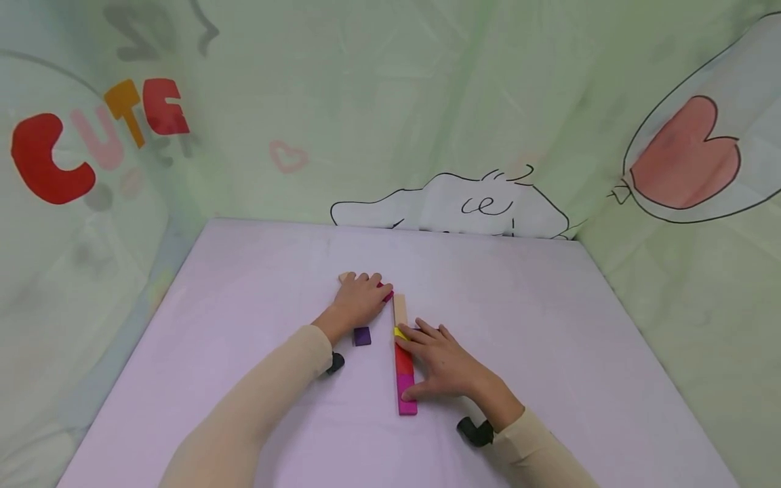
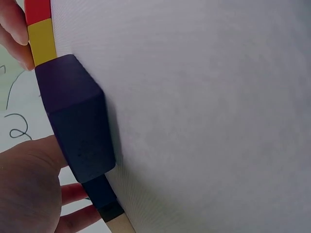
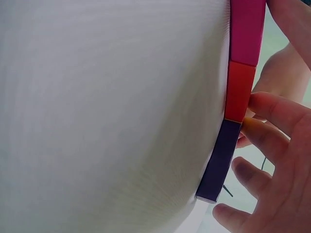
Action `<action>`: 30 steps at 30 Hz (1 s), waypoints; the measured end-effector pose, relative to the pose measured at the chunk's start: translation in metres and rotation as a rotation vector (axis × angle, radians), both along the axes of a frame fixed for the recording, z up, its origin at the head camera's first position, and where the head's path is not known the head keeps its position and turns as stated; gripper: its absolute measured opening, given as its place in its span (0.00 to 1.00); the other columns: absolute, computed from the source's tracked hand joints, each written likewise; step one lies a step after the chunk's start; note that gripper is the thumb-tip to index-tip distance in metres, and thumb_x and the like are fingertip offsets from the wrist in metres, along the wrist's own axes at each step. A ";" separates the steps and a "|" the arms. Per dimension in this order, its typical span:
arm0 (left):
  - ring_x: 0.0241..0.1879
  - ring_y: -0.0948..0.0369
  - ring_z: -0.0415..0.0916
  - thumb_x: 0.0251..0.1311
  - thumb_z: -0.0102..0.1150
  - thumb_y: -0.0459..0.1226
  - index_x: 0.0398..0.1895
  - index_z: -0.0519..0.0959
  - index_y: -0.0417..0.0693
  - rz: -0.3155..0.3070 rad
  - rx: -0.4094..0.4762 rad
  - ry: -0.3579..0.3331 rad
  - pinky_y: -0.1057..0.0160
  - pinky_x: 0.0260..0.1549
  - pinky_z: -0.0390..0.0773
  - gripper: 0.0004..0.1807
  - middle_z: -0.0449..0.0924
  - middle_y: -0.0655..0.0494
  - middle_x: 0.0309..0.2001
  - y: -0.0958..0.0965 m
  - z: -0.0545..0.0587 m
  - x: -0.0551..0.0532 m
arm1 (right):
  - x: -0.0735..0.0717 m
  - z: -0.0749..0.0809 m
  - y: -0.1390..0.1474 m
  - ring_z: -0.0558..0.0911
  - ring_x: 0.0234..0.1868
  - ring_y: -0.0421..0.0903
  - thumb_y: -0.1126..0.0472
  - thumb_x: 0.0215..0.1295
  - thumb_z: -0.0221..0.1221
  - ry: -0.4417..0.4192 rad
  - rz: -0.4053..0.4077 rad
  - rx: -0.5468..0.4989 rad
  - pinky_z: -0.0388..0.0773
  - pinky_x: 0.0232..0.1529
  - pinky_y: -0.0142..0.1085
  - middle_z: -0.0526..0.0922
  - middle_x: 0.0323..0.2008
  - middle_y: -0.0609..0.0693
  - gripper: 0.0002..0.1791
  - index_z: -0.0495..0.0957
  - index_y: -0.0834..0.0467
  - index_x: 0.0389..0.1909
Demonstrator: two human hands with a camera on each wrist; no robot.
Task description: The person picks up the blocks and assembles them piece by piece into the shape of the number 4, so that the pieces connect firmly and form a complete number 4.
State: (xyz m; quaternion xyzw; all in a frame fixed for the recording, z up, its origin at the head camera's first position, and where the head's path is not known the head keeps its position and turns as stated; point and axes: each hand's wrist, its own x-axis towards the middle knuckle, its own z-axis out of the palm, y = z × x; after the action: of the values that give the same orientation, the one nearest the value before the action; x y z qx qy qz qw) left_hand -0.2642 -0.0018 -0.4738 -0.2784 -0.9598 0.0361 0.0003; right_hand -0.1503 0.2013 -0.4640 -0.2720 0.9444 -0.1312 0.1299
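My left hand (image 1: pixel 358 299) lies over a row of blocks, fingers at its far side. A light wood block (image 2: pixel 121 224) and a dark blue block (image 2: pixel 101 190) show below it in the left wrist view, and a magenta end block (image 1: pixel 386 292) by the thumb. My right hand (image 1: pixel 444 364) spreads along a second row. Its thumb touches a magenta block (image 1: pixel 407 394), and fingertips rest by a red block (image 1: pixel 404 359) and a yellow block (image 1: pixel 399 333). A purple block (image 3: pixel 218 162) juts out under the other fingers. Palms hide parts of both rows.
A separate dark purple block (image 1: pixel 363 336) stands near my left wrist. Another wood block (image 1: pixel 399 308) extends the right row toward the back. The pale table (image 1: pixel 518 291) is bordered by printed fabric walls (image 1: pixel 390 102). Black wrist devices (image 1: pixel 474 432) sit under both wrists.
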 end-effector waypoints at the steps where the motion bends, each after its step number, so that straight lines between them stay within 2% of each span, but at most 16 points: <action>1: 0.63 0.51 0.77 0.77 0.52 0.48 0.71 0.74 0.61 0.002 -0.002 0.006 0.47 0.63 0.75 0.22 0.77 0.52 0.66 0.000 0.000 0.000 | 0.000 0.000 0.000 0.54 0.82 0.61 0.34 0.49 0.75 -0.001 0.000 -0.002 0.52 0.74 0.71 0.63 0.79 0.51 0.54 0.69 0.51 0.76; 10: 0.61 0.50 0.79 0.77 0.53 0.46 0.69 0.76 0.60 0.012 -0.020 0.031 0.48 0.61 0.77 0.20 0.78 0.52 0.64 0.001 -0.003 0.002 | 0.000 -0.003 -0.001 0.55 0.82 0.61 0.33 0.49 0.74 0.003 0.008 -0.002 0.53 0.74 0.71 0.64 0.79 0.51 0.54 0.69 0.51 0.76; 16: 0.60 0.51 0.80 0.76 0.56 0.46 0.68 0.76 0.62 0.011 0.004 0.084 0.48 0.61 0.78 0.20 0.78 0.52 0.63 -0.003 -0.004 0.003 | 0.000 -0.003 -0.002 0.55 0.82 0.61 0.34 0.47 0.75 -0.005 0.000 -0.011 0.53 0.74 0.72 0.64 0.79 0.51 0.54 0.70 0.51 0.75; 23: 0.61 0.50 0.80 0.73 0.59 0.49 0.68 0.76 0.62 0.017 0.091 0.115 0.47 0.62 0.77 0.22 0.78 0.51 0.64 -0.008 0.003 0.008 | 0.000 -0.003 -0.002 0.54 0.82 0.61 0.34 0.48 0.75 -0.014 -0.013 -0.006 0.52 0.74 0.71 0.63 0.79 0.51 0.54 0.69 0.50 0.76; 30: 0.62 0.51 0.79 0.73 0.59 0.50 0.68 0.77 0.63 0.003 0.084 0.137 0.47 0.65 0.75 0.22 0.78 0.52 0.66 -0.018 0.009 0.018 | 0.000 0.000 -0.001 0.54 0.82 0.61 0.35 0.47 0.76 -0.007 -0.023 -0.012 0.52 0.75 0.71 0.64 0.79 0.51 0.54 0.70 0.50 0.75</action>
State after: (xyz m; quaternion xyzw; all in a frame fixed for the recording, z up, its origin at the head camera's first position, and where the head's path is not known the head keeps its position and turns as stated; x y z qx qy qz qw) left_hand -0.2463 -0.0199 -0.4651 -0.2737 -0.9586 0.0147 0.0774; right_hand -0.1506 0.2003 -0.4645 -0.2613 0.9463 -0.1393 0.1299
